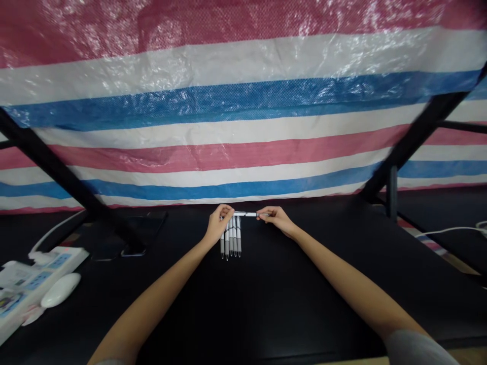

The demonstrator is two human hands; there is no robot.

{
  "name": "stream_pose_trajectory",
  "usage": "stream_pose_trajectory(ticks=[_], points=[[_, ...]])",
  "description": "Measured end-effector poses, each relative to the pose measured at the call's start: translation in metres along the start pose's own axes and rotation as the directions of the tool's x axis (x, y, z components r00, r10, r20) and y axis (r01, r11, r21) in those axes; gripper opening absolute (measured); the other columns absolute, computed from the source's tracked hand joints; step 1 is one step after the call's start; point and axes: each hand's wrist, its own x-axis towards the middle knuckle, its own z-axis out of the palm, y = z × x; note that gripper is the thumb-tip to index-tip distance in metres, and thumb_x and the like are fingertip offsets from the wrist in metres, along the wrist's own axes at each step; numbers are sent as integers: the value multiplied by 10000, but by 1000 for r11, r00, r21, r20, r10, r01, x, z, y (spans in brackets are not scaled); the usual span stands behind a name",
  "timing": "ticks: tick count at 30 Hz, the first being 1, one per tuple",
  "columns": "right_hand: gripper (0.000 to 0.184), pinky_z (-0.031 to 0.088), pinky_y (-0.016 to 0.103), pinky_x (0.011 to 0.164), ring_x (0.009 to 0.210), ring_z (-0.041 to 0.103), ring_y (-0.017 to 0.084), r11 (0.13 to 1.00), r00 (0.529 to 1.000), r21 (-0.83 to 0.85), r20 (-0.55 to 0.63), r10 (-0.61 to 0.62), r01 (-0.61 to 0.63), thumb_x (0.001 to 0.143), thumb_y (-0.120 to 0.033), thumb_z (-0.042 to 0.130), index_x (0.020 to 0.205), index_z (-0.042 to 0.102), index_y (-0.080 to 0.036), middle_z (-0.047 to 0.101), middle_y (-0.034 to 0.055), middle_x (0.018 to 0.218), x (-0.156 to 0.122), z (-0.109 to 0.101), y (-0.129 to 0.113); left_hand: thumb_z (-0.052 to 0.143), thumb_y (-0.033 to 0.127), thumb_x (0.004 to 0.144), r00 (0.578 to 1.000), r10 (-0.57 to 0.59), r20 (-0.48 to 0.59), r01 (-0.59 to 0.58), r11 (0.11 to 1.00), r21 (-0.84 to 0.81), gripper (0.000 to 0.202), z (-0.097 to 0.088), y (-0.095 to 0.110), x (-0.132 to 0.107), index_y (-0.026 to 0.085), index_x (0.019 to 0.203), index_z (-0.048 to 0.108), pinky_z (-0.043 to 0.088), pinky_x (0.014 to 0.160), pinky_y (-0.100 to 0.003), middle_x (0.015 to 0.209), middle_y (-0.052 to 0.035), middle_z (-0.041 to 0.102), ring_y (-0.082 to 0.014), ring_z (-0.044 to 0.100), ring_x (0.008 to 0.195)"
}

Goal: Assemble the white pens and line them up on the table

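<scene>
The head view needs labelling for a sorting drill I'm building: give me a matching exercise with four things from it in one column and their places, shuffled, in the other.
Things:
1. pen held crosswise
2. row of pens
3. white mouse
4. phone

Places:
A. lying flat on the black table, left of the hands
B. at the far left, beside the power strip
C. between the left hand and the right hand
D. side by side on the table, below the left hand

Pairs: 1-C, 2-D, 3-B, 4-A

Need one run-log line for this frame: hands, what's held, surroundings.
left hand: grips one end of pen | right hand: grips other end | pen: held crosswise above row of pens on black table | power strip far left
</scene>
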Motion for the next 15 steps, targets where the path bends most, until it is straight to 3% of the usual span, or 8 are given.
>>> stream_pose_trajectory(ticks=[3,8,12,15], points=[[277,399,277,588,687,587,157,1000,1000,0,-13,-2,2,641,-373,729,820,690,-165,692,54,741,0,0,-1,637,342,718,998,34,54,-34,999,-4,267,1,-1,0,183,924,579,427,654,-238,801,-16,622,-127,557,677],[279,405,283,601,710,596,167,1000,1000,-6,11,5,-5,643,-381,729,819,688,-168,695,59,759,0,0,0,581,347,769,996,43,80,-51,994,94,173,-1,3,-1,174,769,594,402,607,-231,674,11,587,-125,528,629],[286,411,289,611,732,599,176,1000,1000,-30,28,-7,8,638,-382,733,822,688,-167,693,64,781,0,-1,3,433,403,857,996,27,83,-43,980,193,377,-2,5,-1,174,568,512,382,558,-239,519,26,509,-117,495,528],[275,409,287,614,731,594,172,999,1000,-28,14,-15,16,642,-379,731,814,688,-169,690,59,775,1,-1,3,482,384,837,998,42,40,-48,988,149,278,-1,3,0,173,674,562,417,607,-243,606,10,576,-124,539,588]])
